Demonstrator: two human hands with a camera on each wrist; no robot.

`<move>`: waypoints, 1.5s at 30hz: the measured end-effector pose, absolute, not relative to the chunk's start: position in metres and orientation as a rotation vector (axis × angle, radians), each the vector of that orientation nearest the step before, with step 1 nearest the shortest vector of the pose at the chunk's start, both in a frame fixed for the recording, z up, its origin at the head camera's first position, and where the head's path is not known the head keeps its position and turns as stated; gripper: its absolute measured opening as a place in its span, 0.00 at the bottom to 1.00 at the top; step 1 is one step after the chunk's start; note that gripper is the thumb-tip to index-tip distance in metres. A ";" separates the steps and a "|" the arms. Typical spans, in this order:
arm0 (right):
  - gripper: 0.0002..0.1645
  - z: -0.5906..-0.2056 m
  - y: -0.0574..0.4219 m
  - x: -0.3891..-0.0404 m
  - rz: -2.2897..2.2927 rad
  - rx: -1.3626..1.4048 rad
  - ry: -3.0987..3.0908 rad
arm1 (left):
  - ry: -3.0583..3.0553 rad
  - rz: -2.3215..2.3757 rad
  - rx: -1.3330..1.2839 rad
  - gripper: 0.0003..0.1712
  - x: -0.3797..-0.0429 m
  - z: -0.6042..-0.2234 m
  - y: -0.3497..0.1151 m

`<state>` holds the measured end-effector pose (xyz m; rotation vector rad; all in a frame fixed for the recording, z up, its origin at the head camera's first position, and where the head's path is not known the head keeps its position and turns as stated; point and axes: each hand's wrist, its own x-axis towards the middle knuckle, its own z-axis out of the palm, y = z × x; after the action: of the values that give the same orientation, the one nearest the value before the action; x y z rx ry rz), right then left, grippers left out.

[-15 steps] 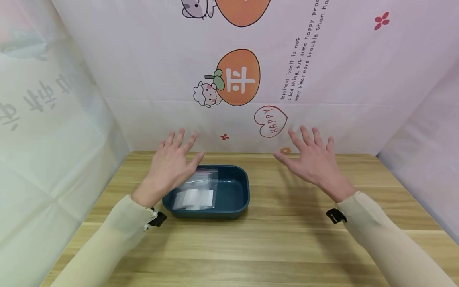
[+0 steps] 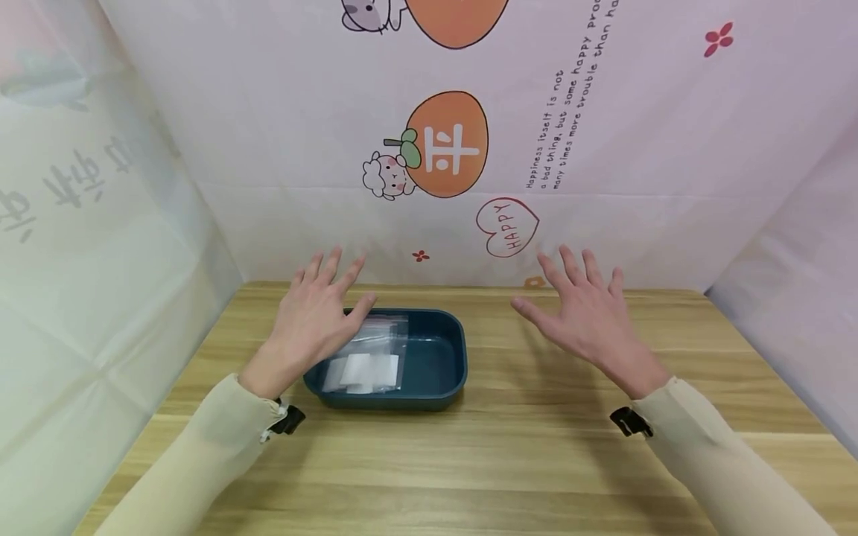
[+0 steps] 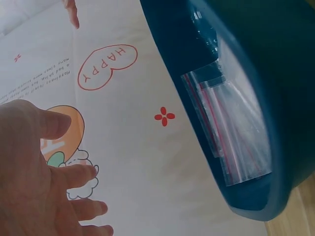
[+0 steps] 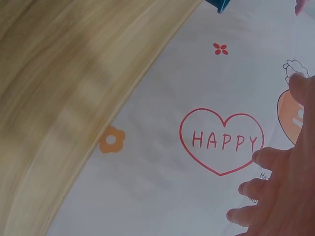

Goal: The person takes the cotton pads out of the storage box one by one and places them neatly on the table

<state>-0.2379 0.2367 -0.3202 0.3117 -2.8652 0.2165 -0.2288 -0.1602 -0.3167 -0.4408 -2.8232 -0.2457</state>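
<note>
A dark teal plastic bin (image 2: 432,372) stands on the wooden table, left of the middle. Inside its left part lie clear zip bags (image 2: 375,339) with white pieces (image 2: 365,370) in or under them; the left wrist view shows the bags' red seal lines. My left hand (image 2: 311,320) is spread above the bin's left side and hides that corner from the head camera. Off to the right of the bin, my right hand (image 2: 586,316) hovers with its fingers spread. Neither hand holds anything.
The wooden table (image 2: 429,469) ends at a white printed cloth (image 2: 302,149) hanging behind it. More white cloth hangs on the left and right sides. A black strap (image 2: 288,419) is on each wrist, at the sleeve cuff.
Both hands have drawn slightly back toward the body, the left one also a little to the left. The bin and bags have stayed in place.
</note>
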 end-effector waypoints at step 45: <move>0.32 -0.329 0.220 -0.180 0.425 0.547 -2.722 | -2.713 -0.409 -0.560 0.37 -0.191 -0.335 -0.170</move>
<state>-0.1802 0.2200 -0.3287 0.5473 -2.7220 0.4253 -0.1913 -0.1695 -0.3349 -0.5598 -2.7126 -0.4086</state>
